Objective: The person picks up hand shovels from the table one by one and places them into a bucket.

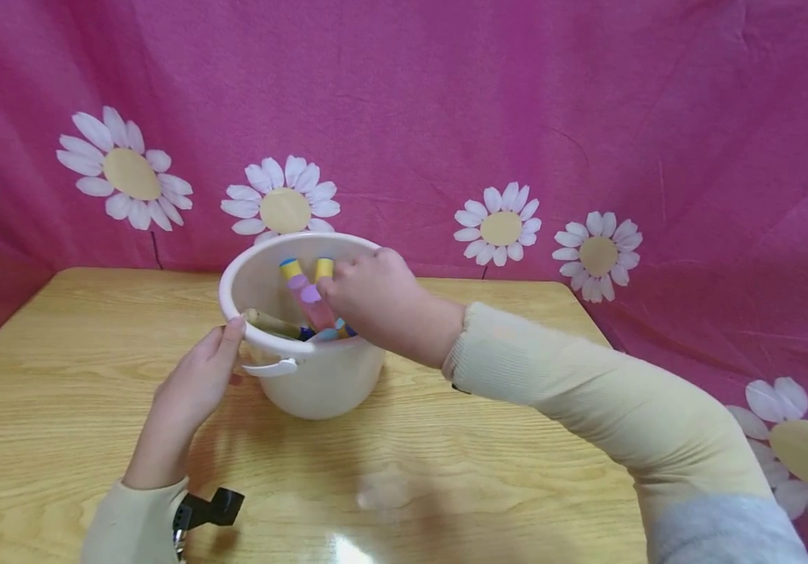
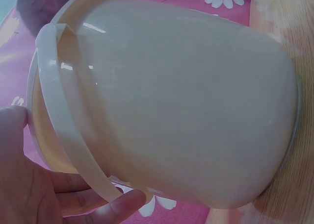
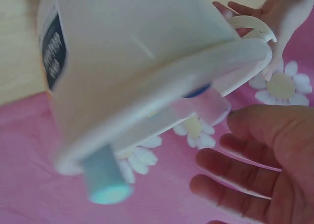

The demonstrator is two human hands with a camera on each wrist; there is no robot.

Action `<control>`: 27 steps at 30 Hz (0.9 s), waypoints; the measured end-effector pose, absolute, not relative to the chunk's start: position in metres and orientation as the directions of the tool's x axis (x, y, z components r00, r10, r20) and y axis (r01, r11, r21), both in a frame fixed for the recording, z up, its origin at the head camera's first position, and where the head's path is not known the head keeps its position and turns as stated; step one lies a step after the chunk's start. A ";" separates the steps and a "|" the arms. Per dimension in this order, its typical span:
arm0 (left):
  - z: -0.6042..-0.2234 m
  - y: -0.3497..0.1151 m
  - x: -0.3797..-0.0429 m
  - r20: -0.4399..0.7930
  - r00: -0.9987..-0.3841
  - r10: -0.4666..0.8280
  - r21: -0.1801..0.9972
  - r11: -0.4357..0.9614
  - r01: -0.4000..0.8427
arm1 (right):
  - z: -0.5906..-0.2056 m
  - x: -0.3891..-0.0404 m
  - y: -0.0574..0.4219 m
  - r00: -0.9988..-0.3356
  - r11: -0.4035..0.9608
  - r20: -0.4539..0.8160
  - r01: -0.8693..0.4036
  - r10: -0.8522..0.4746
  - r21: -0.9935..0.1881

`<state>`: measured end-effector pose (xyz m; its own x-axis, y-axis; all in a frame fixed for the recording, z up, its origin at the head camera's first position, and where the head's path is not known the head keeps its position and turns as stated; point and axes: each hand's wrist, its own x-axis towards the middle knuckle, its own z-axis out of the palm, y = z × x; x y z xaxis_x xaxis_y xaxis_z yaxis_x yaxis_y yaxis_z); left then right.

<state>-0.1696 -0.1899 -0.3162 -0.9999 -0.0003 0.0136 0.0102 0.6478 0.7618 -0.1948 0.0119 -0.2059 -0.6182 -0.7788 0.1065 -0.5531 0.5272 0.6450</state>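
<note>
A white plastic bucket (image 1: 319,384) stands on the table. My left hand (image 1: 200,376) holds it at the left rim, thumb over the edge; the left wrist view shows its other fingers outside, by the white handle (image 2: 64,116). Over the right part of the rim reaches my right hand (image 1: 383,294), next to pink tubes with purple ends (image 1: 311,294). In the right wrist view its fingers (image 3: 235,170) are spread and loosely bent, with a fingertip beside a translucent pink tube (image 3: 213,106). Yellow pieces with blue tops (image 1: 291,268) and a tan stick (image 1: 270,323) are also in the bucket.
The wooden table (image 1: 488,470) reaches back to a pink cloth (image 1: 404,102) printed with daisies. A teal cylinder (image 3: 105,180) sticks out past the bucket's rim in the right wrist view. A black wrist mount (image 1: 221,507) projects from the left sleeve.
</note>
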 end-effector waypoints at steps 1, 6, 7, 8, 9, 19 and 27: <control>-0.316 -0.190 -0.169 0.012 -1.000 -0.001 0.762 0.647 0.008 | -0.208 -0.195 0.016 -0.631 0.547 0.115 -0.551 -0.768 0.630; -0.317 -0.189 -0.168 0.003 -1.000 -0.010 0.763 0.647 -0.004 | -0.232 -0.193 0.051 -0.525 0.619 0.333 -0.609 -0.783 0.496; -0.318 -0.189 -0.168 0.003 -1.000 -0.012 0.761 0.648 -0.005 | -0.240 -0.192 0.058 -0.495 0.625 0.382 -0.630 -0.780 0.461; -0.318 -0.190 -0.167 0.004 -1.000 -0.013 0.760 0.650 -0.006 | -0.247 -0.190 0.065 -0.471 0.629 0.423 -0.650 -0.774 0.427; -0.319 -0.190 -0.167 0.005 -1.000 -0.015 0.759 0.651 -0.005 | -0.254 -0.187 0.071 -0.462 0.636 0.455 -0.666 -0.762 0.389; -0.324 -0.199 -0.165 0.005 -1.000 -0.026 0.762 0.647 -0.013 | -0.311 -0.171 0.118 -0.755 0.837 0.420 -0.548 -0.503 0.017; -0.327 -0.206 -0.165 0.047 -0.997 -0.066 0.774 0.633 -0.005 | -0.323 -0.171 0.129 -0.887 0.904 0.293 -0.407 -0.356 -0.133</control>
